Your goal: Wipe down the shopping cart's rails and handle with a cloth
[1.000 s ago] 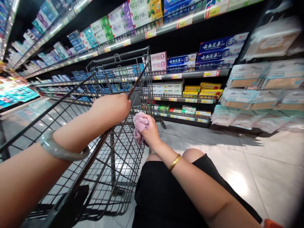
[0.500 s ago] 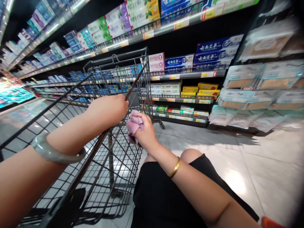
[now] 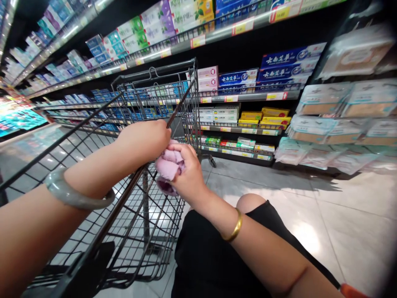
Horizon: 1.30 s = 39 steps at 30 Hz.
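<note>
A grey wire shopping cart stands in front of me in a shop aisle. My left hand is closed over the cart's top right rail, a pale bangle on that wrist. My right hand grips a bunched pink cloth and presses it against the cart's side wires just below the rail, right next to my left hand. A gold bangle sits on the right wrist. My knee and black skirt show below the right arm.
Shelves of boxed toothpaste run along the aisle behind the cart. Hanging packets fill the display at the right. Shiny floor tiles stretch to the right of the cart.
My right hand has carried the pink cloth left and slightly up along the cart's side until it meets my left hand. The left hand has stayed on the rail.
</note>
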### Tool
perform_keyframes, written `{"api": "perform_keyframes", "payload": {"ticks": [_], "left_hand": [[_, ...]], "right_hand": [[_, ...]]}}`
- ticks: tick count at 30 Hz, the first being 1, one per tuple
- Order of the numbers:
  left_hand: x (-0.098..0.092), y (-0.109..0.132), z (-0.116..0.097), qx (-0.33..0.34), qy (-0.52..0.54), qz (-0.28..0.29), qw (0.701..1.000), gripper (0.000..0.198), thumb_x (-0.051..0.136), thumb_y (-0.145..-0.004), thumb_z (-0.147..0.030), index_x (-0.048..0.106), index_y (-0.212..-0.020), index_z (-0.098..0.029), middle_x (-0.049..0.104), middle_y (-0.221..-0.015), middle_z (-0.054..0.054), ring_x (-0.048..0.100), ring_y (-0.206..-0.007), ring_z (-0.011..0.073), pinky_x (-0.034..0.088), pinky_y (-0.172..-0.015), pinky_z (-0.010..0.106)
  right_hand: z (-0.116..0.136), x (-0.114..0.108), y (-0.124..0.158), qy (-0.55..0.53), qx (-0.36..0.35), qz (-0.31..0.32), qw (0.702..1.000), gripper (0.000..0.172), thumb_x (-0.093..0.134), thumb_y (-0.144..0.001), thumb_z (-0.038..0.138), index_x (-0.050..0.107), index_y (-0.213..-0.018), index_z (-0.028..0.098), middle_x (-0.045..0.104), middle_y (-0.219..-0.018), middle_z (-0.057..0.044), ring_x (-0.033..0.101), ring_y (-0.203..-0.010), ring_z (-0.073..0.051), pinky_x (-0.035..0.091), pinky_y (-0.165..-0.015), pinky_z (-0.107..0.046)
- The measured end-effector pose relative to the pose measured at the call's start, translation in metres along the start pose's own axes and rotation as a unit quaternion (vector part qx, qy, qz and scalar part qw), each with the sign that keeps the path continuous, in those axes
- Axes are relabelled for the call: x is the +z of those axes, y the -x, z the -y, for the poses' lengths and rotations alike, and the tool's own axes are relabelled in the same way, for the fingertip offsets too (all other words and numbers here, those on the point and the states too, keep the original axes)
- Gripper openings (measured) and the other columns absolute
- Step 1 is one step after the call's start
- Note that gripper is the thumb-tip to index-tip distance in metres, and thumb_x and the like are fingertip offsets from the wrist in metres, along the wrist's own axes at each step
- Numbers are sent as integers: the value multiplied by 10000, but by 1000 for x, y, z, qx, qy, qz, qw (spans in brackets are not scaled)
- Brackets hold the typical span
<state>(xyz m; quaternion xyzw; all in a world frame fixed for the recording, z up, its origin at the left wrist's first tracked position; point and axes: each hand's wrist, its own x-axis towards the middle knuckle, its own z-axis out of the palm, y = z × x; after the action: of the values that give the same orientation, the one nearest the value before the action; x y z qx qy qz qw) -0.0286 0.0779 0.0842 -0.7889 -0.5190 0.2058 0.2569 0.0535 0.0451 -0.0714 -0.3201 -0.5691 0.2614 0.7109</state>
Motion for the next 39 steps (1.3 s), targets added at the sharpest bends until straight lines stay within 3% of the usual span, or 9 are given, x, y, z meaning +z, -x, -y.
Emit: {"api": "perform_keyframes", "payload": {"ticks": [3,7,14,18,21,26,32,36,39], "left_hand": [[2,-1,1,-28,17,-10,999,568,204,-1013,-316,691,-1187,-83,680,-1140,226,678,-1091,370,522,-910,467],[6,-4,1,-97,68,-18,993,578,225,-1028,-400,684,-1181,-82,705,-1065,208,696,-1062,368,531,-898,461],[6,-2,2,-39,26,-30,998,547,226,-1031,-338,691,-1159,-78,691,-1130,196,689,-1090,330,525,-931,423],[11,-6,3,-89,57,-37,994,566,236,-1027,-402,686,-1166,-88,709,-1063,185,706,-1052,346,540,-892,443],[13,-7,3,-102,65,-36,992,569,239,-1025,-412,684,-1160,-85,711,-1047,186,706,-1055,364,543,-884,460],[13,-6,4,-38,27,-36,998,551,224,-1031,-356,689,-1149,-86,690,-1104,192,694,-1073,349,530,-914,453],[11,-6,3,-105,73,-28,991,573,241,-1031,-413,694,-1165,-87,706,-1073,192,696,-1072,340,527,-916,437],[8,-5,3,-38,38,-24,998,542,234,-1023,-329,696,-1153,-76,691,-1116,210,693,-1073,338,523,-920,432],[8,-5,3,-38,33,-22,999,547,229,-1021,-327,694,-1163,-76,691,-1117,213,693,-1070,340,526,-907,429]], "right_hand": [[-10,-2,-1,7,1,5,1000,377,756,-778,237,621,-1122,307,663,-1194,-26,637,-1136,-212,538,-1026,-422],[-35,-4,1,31,96,-21,995,321,732,-785,250,629,-1088,261,664,-1185,-55,636,-1101,-220,534,-1008,-430],[-6,-2,-3,0,-60,9,998,355,740,-794,274,617,-1127,279,660,-1157,-33,619,-1115,-212,525,-1003,-404],[-41,-2,1,14,64,-10,998,318,715,-784,233,622,-1087,267,670,-1160,-39,625,-1100,-214,526,-999,-421],[-42,-3,0,-10,125,-25,992,342,736,-790,282,609,-1108,268,676,-1176,-36,639,-1052,-204,541,-966,-410],[-6,-5,-7,-19,-13,-4,1000,378,763,-776,262,616,-1124,278,651,-1156,-27,628,-1073,-204,540,-974,-396],[-20,-4,-7,-36,91,-26,995,351,731,-802,283,593,-1124,262,663,-1177,-47,636,-1054,-204,558,-952,-409],[-2,-6,-10,-35,2,-11,999,402,757,-776,252,603,-1146,278,636,-1165,-32,627,-1064,-193,548,-968,-382],[-11,-6,-7,-9,-19,-15,1000,358,753,-788,275,623,-1121,282,634,-1152,-35,622,-1089,-205,543,-979,-397]]}}
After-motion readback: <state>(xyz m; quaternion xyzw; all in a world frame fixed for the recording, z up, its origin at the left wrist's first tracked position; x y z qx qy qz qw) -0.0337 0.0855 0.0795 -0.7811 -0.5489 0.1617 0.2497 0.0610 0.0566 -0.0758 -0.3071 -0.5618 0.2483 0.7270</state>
